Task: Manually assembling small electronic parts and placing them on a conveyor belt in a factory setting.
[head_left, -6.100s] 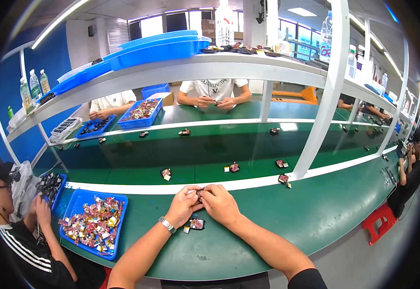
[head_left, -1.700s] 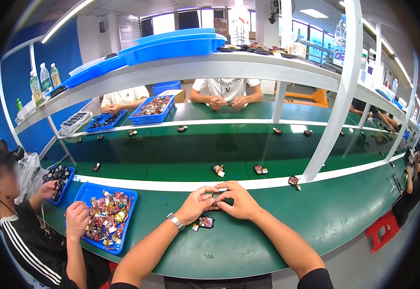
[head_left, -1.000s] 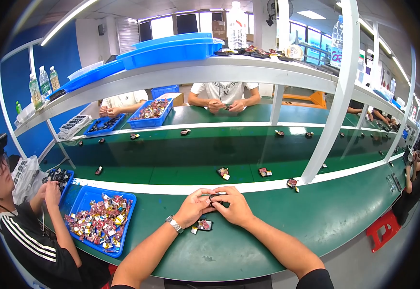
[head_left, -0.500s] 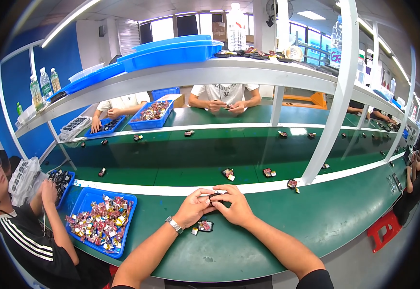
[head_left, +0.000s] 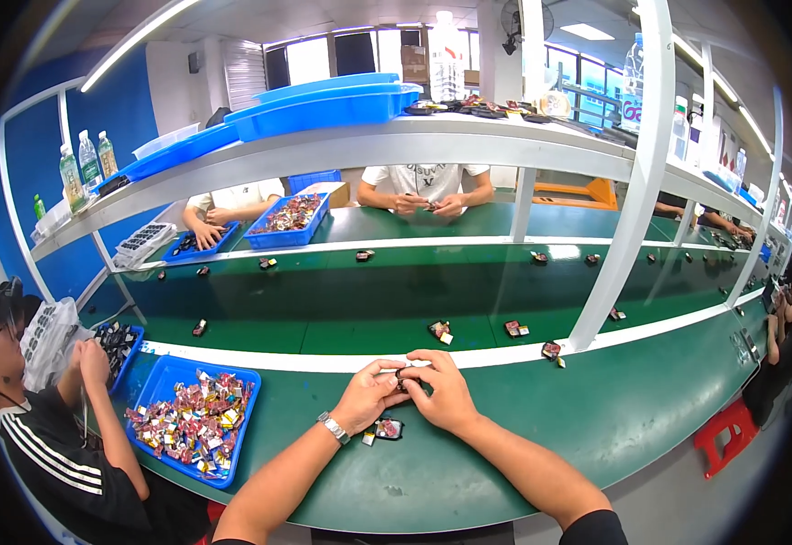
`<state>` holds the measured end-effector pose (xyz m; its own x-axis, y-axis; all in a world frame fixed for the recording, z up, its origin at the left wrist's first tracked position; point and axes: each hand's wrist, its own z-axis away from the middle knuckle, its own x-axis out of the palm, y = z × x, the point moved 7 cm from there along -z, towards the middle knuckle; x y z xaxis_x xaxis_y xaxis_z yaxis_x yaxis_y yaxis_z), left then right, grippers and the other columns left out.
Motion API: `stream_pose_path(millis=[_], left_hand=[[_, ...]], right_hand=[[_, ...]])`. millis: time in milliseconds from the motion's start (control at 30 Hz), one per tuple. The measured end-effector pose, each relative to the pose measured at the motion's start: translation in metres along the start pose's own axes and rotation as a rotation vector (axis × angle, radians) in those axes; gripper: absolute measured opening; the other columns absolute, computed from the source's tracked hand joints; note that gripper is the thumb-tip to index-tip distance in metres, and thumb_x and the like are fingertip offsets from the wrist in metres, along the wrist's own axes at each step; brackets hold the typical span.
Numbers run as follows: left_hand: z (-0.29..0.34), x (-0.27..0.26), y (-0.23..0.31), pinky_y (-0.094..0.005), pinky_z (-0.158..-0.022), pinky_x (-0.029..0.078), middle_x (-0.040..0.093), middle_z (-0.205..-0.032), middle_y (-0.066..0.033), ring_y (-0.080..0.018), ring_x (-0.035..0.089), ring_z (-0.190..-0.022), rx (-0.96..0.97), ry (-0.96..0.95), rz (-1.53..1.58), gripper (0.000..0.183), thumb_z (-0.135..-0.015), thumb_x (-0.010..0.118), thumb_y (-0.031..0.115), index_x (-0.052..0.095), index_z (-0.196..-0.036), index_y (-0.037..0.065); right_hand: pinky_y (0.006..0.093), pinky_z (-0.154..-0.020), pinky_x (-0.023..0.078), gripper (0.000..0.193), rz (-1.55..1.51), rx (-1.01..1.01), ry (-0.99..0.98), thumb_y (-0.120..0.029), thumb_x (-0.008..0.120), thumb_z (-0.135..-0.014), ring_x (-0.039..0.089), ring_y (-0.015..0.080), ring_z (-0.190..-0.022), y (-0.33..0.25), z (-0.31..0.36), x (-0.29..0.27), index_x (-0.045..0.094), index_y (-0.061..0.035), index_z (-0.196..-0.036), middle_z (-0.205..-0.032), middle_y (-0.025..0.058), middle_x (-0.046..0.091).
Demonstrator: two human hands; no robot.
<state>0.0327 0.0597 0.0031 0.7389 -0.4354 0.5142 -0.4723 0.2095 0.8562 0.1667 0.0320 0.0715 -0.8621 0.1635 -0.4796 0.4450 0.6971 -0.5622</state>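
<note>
My left hand, with a metal-banded watch on its wrist, pinches a small black part. From the other side my right hand grips the same part, its thumb and fingers bent around it. The fingers cover most of the part, so its exact kind cannot be made out. Just below my hands, on the green table, lies a small black casing with a red and white piece, close to my left wrist.
Left of my arms stands a blue tray heaped with small red, white and yellow pieces. A co-worker sits beyond it. Similar parts ride the green belt ahead. A white post and shelf rise over the belt.
The parts on the belt have shifted slightly to the right. My hands stay together on the black part, my right fingers slightly shifted. The co-worker at left has lowered their head.
</note>
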Motion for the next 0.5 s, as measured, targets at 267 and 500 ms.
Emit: stream_pose_path(millis=[267, 500], left_hand=[[0.001, -0.001, 0.001, -0.0389, -0.1, 0.051, 0.062, -0.117, -0.0121, -0.0209, 0.061, -0.112, -0.024, 0.058, -0.026, 0.029, -0.097, 0.057, 0.006, 0.049, -0.125, 0.004], [0.001, -0.002, 0.0, -0.0384, -0.099, 0.052, 0.062, -0.119, -0.012, -0.0203, 0.061, -0.112, -0.024, 0.084, -0.034, 0.028, -0.098, 0.054, 0.005, 0.049, -0.125, 0.004]], right_hand=[[0.0345, -0.073, 0.052, 0.022, 0.241, -0.233, 0.026, -0.003, 0.072, -0.072, 0.059, 0.0236, -0.089, -0.017, 0.002, -0.001, 0.067, -0.0067, -0.093, -0.095, 0.0049, 0.059], [0.0337, -0.071, 0.053, 0.022, 0.298, -0.179, 0.015, -0.004, 0.072, -0.073, 0.06, 0.0229, -0.088, -0.014, 0.005, 0.005, 0.068, -0.0068, -0.095, -0.093, 0.0051, 0.059]])
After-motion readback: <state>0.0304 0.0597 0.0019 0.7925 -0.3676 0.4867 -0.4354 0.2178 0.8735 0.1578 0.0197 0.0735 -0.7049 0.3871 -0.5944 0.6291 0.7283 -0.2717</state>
